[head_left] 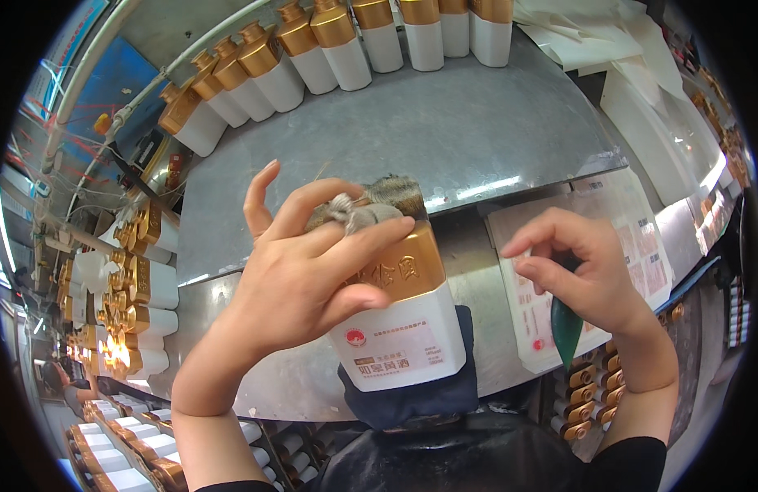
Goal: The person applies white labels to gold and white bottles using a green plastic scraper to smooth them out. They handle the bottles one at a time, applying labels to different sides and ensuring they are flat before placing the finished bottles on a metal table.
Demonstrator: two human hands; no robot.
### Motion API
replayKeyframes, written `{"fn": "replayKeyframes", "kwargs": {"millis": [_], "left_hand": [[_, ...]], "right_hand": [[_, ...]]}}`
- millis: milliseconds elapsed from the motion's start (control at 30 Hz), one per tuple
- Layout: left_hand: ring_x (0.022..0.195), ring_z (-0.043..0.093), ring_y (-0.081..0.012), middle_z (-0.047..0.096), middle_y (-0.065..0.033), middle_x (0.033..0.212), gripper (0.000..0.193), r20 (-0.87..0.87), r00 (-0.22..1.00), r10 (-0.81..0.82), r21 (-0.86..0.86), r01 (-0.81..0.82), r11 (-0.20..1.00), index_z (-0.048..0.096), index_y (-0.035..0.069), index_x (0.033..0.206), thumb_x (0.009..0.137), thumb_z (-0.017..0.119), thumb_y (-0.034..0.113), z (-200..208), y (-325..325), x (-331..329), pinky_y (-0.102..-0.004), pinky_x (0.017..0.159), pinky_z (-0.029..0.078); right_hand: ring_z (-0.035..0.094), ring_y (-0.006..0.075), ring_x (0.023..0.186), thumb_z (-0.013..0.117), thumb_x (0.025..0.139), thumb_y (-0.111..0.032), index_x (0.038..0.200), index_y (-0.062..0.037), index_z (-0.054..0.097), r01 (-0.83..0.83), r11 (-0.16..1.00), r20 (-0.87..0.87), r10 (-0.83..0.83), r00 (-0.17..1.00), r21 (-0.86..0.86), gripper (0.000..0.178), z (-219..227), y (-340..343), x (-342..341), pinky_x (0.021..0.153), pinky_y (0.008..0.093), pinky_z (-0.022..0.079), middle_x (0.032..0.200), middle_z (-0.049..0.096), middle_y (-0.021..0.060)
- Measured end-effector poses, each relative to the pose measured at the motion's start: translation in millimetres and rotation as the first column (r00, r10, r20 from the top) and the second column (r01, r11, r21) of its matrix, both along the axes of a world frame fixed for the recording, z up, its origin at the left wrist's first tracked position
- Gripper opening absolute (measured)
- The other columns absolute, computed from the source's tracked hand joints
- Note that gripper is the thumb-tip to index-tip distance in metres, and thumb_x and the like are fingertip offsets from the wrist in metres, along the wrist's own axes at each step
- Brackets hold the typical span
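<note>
From the head camera, I am gripping a square white bottle (399, 316) with my left hand (313, 279), fingers wrapping over its gold shoulder and pressing a frayed grey cord or tassel (358, 211) against the neck. The bottle is lying tilted toward me, its base resting on a dark blue pad (412, 394) at the near edge of the steel worktop (445, 131).

My right hand (580, 275) is hovering to the right of the bottle, loosely curled around a dark green flat piece (566, 328), which hangs down from the fingers; it is not touching the bottle. Beneath that hand, a stack of printed white sheets (633, 238) is lying on the worktop.

I judge the bottle heavy, rigid and breakable, with a glossy glazed body that could be slipping in a loose grip; the gold shoulder, with its corners, is giving the surest hold. The cord is soft and limp.

Beyond the bottle, a row of matching gold-capped bottles (330, 49) is standing along the far edge.
</note>
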State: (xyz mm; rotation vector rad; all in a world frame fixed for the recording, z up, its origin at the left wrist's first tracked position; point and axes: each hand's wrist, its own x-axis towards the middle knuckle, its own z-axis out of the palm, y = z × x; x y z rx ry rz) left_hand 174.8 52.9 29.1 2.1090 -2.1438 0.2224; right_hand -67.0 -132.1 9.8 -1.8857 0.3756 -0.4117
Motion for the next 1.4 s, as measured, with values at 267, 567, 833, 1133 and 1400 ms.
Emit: {"fn": "replayKeyframes", "kwargs": {"millis": [267, 567, 833, 1133, 1400], "left_hand": [[0.111, 0.057, -0.0254, 0.072, -0.0024, 0.096, 0.048, -0.413, 0.910, -0.047, -0.305, -0.089, 0.948, 0.071, 0.008, 0.110, 0.100, 0.038, 0.043, -27, 35, 23, -0.0481, 0.112, 0.014], [0.119, 0.052, -0.0261, 0.071, -0.0037, 0.092, 0.062, -0.132, 0.990, -0.043, -0.198, 0.016, 0.980, 0.069, 0.013, 0.116, 0.098, 0.030, 0.057, -2, 12, 1, -0.0503, 0.113, 0.011], [0.128, 0.047, -0.0270, 0.072, -0.0053, 0.098, 0.066, -0.149, 0.988, -0.039, -0.277, -0.004, 0.961, 0.067, 0.011, 0.119, 0.099, 0.025, 0.058, -17, 22, 7, -0.0480, 0.115, 0.007], [0.131, 0.043, -0.0296, 0.059, -0.0114, 0.131, 0.057, -0.543, 0.818, 0.189, -0.404, -0.452, 0.795, 0.054, 0.004, 0.133, 0.101, 0.033, 0.046, -82, 94, -16, -0.0460, 0.113, 0.017], [0.140, 0.024, -0.0393, 0.056, -0.0108, 0.132, 0.070, -0.355, 0.909, 0.216, -0.271, -0.321, 0.907, 0.043, 0.014, 0.145, 0.094, 0.038, 0.062, -87, 90, -108, -0.0587, 0.111, -0.006]], "right_hand": [[0.052, 0.0017, 0.063, 0.062, 0.089, -0.005, 0.095, -0.0002, 0.064, 0.153, 0.982, -0.054, -0.148, 0.987, 0.107, 0.008, -19, -16, -26, 0.058, 0.0168, 0.040, 0.073, 0.060, -0.0018], [0.051, 0.0018, 0.063, 0.062, 0.089, -0.004, 0.095, -0.0003, 0.064, 0.147, 0.985, -0.082, -0.140, 0.987, 0.091, 0.007, -17, -1, -16, 0.058, 0.0169, 0.040, 0.075, 0.059, -0.0019], [0.052, 0.0024, 0.062, 0.063, 0.090, -0.007, 0.097, 0.0000, 0.064, 0.110, 0.988, -0.115, -0.097, 0.989, 0.112, 0.010, -22, 11, -22, 0.056, 0.0172, 0.040, 0.073, 0.059, -0.0012], [0.053, 0.0052, 0.062, 0.050, 0.100, -0.028, 0.108, -0.0021, 0.060, 0.438, 0.721, -0.101, -0.460, 0.882, 0.538, 0.029, -60, -4, -29, 0.055, 0.0189, 0.042, 0.076, 0.058, -0.0020], [0.060, 0.0135, 0.097, 0.062, 0.087, -0.002, 0.121, 0.0000, 0.053, 0.297, 0.945, 0.238, -0.259, 0.936, -0.139, 0.036, -45, 100, 6, 0.085, 0.0264, 0.049, 0.107, 0.061, 0.0091]]}}
